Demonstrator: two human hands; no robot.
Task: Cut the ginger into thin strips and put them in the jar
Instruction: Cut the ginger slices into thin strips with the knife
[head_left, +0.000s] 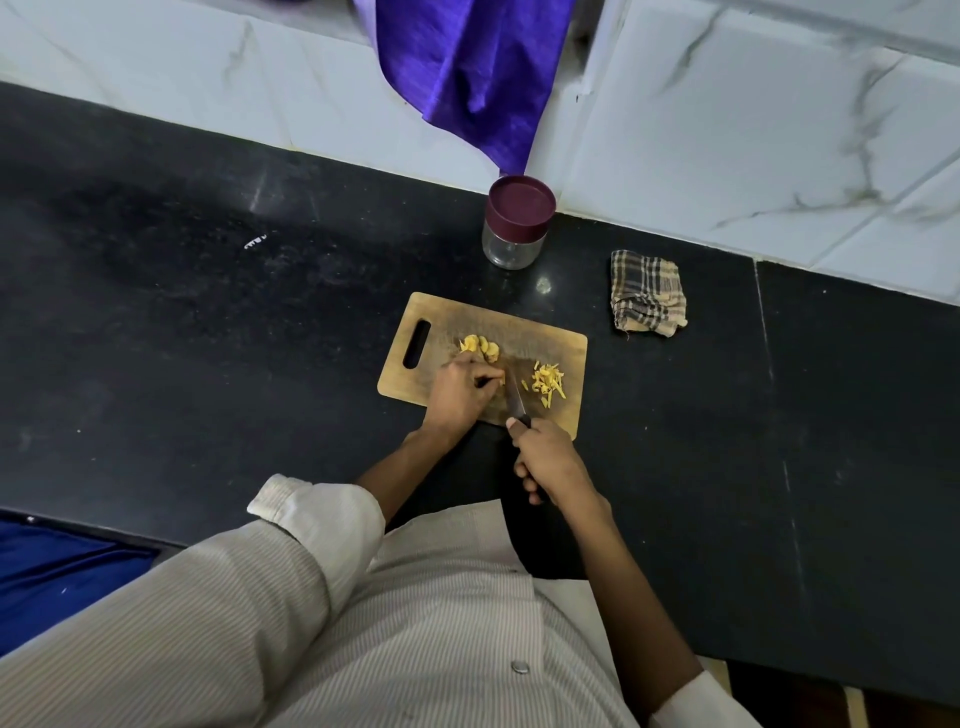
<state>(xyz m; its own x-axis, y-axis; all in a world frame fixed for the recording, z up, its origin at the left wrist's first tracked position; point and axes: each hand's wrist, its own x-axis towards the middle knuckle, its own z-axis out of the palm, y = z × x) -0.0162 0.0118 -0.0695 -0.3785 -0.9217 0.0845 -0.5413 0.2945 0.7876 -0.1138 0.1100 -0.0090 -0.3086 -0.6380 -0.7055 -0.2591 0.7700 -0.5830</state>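
A wooden cutting board (563, 345) lies on the black counter. Yellow ginger slices (480, 346) sit near its middle, and a small heap of thin ginger strips (548, 382) lies to the right. My left hand (460, 392) pinches a piece of ginger against the board with curled fingertips. My right hand (545, 460) grips the dark handle of a knife (515, 400), whose blade points away from me and meets the board just right of my left fingertips. A glass jar (514, 228) with a maroon lid on stands behind the board by the wall.
A folded checked cloth (647, 297) lies on the counter right of the board. A purple cloth (467, 73) hangs down the tiled wall above the jar. The counter's front edge runs under my arms.
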